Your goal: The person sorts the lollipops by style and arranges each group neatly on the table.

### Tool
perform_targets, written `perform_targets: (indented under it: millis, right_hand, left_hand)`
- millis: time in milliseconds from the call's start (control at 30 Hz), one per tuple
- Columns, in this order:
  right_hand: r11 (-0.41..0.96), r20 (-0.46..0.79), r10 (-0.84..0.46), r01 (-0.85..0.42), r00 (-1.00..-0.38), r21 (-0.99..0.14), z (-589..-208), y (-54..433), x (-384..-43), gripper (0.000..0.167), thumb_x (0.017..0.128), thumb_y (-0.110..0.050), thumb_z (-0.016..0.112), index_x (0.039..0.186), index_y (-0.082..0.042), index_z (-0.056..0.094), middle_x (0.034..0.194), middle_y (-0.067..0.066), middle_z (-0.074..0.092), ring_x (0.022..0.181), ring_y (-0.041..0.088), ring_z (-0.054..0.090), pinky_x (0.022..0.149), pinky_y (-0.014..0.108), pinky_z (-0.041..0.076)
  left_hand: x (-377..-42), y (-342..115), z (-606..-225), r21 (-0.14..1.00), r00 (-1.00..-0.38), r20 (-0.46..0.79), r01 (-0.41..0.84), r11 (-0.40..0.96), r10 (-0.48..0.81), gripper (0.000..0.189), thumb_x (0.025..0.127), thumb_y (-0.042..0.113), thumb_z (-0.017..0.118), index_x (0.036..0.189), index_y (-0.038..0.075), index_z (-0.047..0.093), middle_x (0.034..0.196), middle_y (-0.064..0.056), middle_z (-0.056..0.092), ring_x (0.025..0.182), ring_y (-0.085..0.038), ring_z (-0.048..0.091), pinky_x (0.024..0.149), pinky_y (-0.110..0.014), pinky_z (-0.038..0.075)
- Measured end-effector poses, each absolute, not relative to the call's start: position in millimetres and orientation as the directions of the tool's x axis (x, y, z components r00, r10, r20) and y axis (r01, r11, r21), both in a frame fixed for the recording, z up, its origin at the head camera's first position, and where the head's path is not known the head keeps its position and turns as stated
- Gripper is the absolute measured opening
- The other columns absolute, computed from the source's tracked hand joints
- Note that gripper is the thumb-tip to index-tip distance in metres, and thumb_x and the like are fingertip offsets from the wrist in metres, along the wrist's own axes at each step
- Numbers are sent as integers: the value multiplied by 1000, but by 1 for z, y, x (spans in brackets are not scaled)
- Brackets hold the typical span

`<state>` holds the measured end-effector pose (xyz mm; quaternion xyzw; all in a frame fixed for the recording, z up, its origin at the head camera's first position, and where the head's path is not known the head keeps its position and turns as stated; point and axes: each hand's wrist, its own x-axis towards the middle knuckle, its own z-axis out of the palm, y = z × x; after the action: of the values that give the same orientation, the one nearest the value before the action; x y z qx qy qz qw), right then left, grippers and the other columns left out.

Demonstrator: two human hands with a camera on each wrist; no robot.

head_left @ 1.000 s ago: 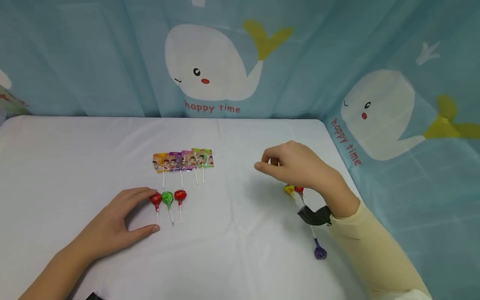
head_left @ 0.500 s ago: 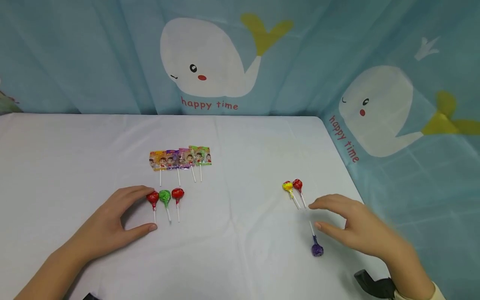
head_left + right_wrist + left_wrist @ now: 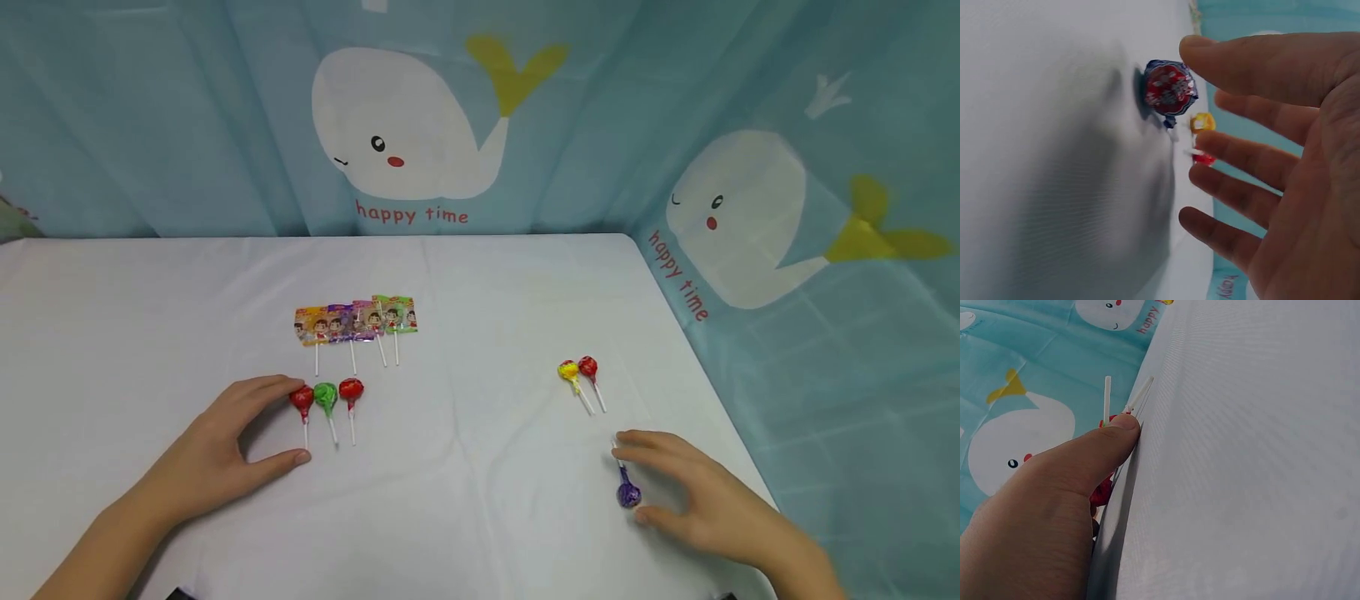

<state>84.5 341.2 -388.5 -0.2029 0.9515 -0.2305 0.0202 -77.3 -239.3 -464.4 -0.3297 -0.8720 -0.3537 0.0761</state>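
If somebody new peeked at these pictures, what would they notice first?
Probably the big white whale on the blue curtain behind the table. Next, their eyes might catch the green lollipop lying between two red lollipops by the left hand. Then maybe the purple lollipop beside the right hand.

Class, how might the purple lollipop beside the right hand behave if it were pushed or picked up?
The purple lollipop would probably roll in an arc, given its roundish head and straight stick. Its glossy, crinkled wrapper may feel slippery. That slim stick looks rigid, so it likely won't flop when lifted.
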Motion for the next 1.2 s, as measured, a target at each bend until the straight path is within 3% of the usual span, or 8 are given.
perform_targets:
  millis: [167,333,567,733,867,1200]
  right_hand:
    - [776,104,-447,-443,-888,-450,-399,342,83,62,79,-9,97,132,-33,75,150,-2,63,140,15,56,116,7,28]
    - [737,168,-479,-498,-862,-457,-407,342,78,55,77,-7,98,119,-36,78,144,0,65,138,16,57,117,9,31]
    - [701,248,-503,-559,-828,-442,-415,338,70,46,78,-16,100,117,-31,81,132,-4,71,129,21,64,117,11,34]
    - [725,269,-483,-553,-833,-410,-415,330,66,41,78,-21,100,113,-31,81,116,-18,74,109,11,67,107,11,38]
    - [745,258,-479,-544,-839,-386,-414,326,65,42,79,-22,99,115,-31,81,113,-24,74,102,5,67,100,15,41]
    - [724,211,-498,-537,-841,-433,-407,324,66,50,81,-6,95,123,-29,80,115,-20,71,101,3,68,95,7,48]
  left_hand:
    - [-78,-241,-463,560,-775,361,625,545,518,91,68,22,106,149,18,65,145,6,63,138,-2,47,118,-8,28]
    - [-77,-242,-462,558,-779,356,620,551,515,91,68,22,106,149,18,65,145,6,63,138,-2,47,117,-7,28]
    - [-75,-244,-463,557,-785,352,613,560,509,92,67,24,107,149,18,65,146,7,63,138,-2,47,117,-7,28]
    - [-73,-244,-461,567,-793,348,603,562,500,92,68,25,107,150,18,64,147,6,62,139,-2,47,118,-7,27]
    - [-72,-242,-461,568,-799,340,595,569,496,92,68,26,107,150,18,64,147,6,62,139,-2,47,117,-7,27]
    - [-71,-239,-460,569,-793,344,602,560,503,92,69,27,107,150,17,64,147,4,62,138,-8,50,118,-8,27]
